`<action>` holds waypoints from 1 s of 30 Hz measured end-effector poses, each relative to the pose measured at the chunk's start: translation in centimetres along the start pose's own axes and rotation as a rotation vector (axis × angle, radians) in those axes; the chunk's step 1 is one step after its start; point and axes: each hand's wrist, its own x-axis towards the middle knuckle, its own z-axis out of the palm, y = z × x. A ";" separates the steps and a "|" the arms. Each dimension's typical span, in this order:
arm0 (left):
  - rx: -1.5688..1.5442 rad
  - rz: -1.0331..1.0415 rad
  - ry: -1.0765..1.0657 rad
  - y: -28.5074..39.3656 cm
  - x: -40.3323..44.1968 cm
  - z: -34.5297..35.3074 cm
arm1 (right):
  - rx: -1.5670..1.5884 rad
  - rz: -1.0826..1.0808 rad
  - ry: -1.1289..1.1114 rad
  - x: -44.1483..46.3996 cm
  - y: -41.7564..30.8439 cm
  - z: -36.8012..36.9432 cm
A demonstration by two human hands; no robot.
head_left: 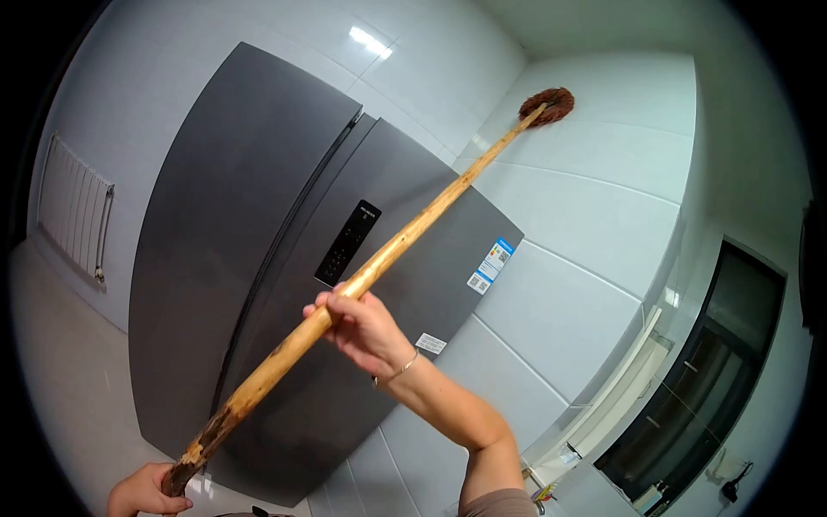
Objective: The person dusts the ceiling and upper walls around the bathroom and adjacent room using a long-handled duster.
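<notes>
A long-handled mop (426,217) with a rough wooden pole runs slantwise from the lower left to the upper right. Its shaggy reddish-brown head (558,103) is up at the light tiled wall, beyond the refrigerator's top; whether it presses on the tiles I cannot tell. My left hand (146,493) is closed around the dark, worn lower end of the pole. Farther up, my right hand (366,332), with a bracelet at the wrist, grips the pole around its middle. Behind the pole stands a dark grey refrigerator (233,189), partly covered by it.
A control panel (349,244) and an energy label (491,265) are on the refrigerator front. At the far left a white radiator (76,207) hangs on the wall. A dark-framed window (702,379) is at the right, with a black plug and cord (735,487) below it.
</notes>
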 end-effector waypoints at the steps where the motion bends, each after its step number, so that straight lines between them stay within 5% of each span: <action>1: -0.002 -0.003 -0.002 -1.3 -0.1 0.1 | 0.012 0.011 0.002 -1.1 0.6 0.4; 6: 0.345 -0.059 0.081 -6.9 -0.4 0.6 | -0.017 -0.004 -0.048 -5.6 3.4 1.5; 9: 0.356 0.115 0.101 -8.1 -1.4 1.9 | -0.062 -0.013 -0.058 -7.7 5.8 1.8; 13: 0.361 0.073 0.026 -10.7 -1.4 2.1 | -0.082 -0.066 -0.041 -11.1 8.4 2.8; 25: 0.594 -0.282 -0.010 -10.2 -1.7 0.0 | -0.133 -0.248 0.095 -17.0 12.4 8.3; 27: 0.581 -0.075 -0.095 -12.3 -1.8 -0.8 | -0.145 -0.273 0.122 -17.8 12.2 9.5; 30: 0.617 -0.034 -0.133 -14.7 -2.9 -1.6 | -0.221 -0.352 0.208 -19.0 12.0 11.4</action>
